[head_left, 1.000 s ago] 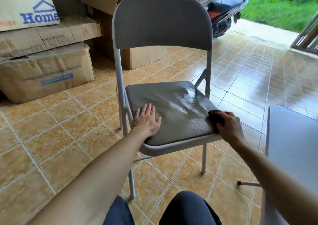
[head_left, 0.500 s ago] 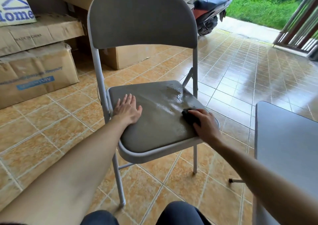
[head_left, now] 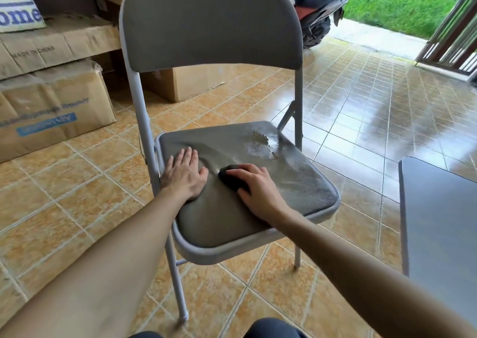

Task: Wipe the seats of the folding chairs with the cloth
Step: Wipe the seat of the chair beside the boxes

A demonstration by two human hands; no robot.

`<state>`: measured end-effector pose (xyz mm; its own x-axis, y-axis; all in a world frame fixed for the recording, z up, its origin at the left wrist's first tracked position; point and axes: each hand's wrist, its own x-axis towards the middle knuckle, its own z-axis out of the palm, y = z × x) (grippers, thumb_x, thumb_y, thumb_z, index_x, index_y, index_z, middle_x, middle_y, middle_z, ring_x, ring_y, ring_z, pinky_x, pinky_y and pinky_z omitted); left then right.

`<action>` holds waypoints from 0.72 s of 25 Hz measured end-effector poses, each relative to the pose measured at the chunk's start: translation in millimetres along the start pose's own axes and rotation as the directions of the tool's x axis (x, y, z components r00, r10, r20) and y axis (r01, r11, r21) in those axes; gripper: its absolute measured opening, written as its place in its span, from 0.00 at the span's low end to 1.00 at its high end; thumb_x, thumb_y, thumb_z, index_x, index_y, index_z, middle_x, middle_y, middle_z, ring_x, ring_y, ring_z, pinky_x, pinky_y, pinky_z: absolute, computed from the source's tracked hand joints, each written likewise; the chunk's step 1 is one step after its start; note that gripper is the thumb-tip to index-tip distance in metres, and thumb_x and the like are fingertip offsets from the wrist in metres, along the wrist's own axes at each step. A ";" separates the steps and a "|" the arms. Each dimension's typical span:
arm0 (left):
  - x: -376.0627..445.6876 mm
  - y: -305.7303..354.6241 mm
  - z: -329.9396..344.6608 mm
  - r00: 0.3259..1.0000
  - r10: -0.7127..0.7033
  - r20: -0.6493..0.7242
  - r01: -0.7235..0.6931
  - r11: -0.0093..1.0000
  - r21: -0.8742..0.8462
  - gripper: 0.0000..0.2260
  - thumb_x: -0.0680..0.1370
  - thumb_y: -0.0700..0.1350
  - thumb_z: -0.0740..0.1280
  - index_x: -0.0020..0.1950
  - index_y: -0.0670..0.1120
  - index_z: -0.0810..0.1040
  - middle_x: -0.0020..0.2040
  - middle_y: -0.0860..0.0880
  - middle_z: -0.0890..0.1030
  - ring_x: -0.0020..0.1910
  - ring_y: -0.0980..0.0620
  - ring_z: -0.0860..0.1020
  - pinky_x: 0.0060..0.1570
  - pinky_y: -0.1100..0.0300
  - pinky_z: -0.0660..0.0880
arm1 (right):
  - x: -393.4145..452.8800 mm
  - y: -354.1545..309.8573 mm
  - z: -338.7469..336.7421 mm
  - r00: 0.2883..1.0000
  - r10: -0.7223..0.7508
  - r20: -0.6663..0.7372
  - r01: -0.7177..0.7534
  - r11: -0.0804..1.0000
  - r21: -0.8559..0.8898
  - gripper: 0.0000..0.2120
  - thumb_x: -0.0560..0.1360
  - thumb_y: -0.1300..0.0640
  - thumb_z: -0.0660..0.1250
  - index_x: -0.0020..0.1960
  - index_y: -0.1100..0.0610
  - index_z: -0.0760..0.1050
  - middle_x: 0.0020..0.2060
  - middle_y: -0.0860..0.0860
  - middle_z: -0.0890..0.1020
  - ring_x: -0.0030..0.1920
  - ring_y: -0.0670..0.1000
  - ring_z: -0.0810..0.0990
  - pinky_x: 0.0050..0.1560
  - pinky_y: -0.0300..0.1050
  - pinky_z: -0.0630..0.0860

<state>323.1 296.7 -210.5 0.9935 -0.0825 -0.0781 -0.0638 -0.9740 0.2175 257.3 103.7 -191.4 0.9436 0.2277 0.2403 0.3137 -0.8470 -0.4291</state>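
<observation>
A grey folding chair stands unfolded in front of me, its padded seat (head_left: 304,180) wet and shiny toward the far right corner. My left hand (head_left: 184,173) lies flat, fingers together, on the seat's left edge. Just right of it, my right hand (head_left: 258,190) presses a small dark cloth (head_left: 231,179) onto the middle of the seat; most of the cloth is hidden under my palm. The cushion wrinkles between my two hands.
Another grey chair seat (head_left: 438,224) juts in at the right edge. Cardboard boxes (head_left: 54,105) are stacked at the left and behind the chair. A scooter (head_left: 317,7) is parked at the back, beside an open gate (head_left: 454,35). The tiled floor (head_left: 361,110) is wet and reflective.
My right hand has slid the cloth leftward across the seat, from the right front edge to the middle, close to my left hand. The left hand has stayed put.
</observation>
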 end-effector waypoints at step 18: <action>1.6 1.1 0.8 0.999 -0.008 -0.035 0.007 1.000 -0.015 0.29 0.81 0.55 0.46 0.80 0.46 0.48 0.81 0.49 0.47 0.80 0.52 0.46 0.78 0.52 0.42 | 101.3 83.2 2.6 0.993 0.046 -0.110 -0.068 0.976 -0.206 0.25 0.72 0.63 0.59 0.65 0.45 0.75 0.62 0.54 0.77 0.59 0.62 0.73 0.63 0.52 0.71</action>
<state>324.5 295.3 -211.2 0.9966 -0.0677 -0.0461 -0.0553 -0.9712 0.2317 379.3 57.6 -205.0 0.9396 0.1339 0.3149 0.2200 -0.9413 -0.2561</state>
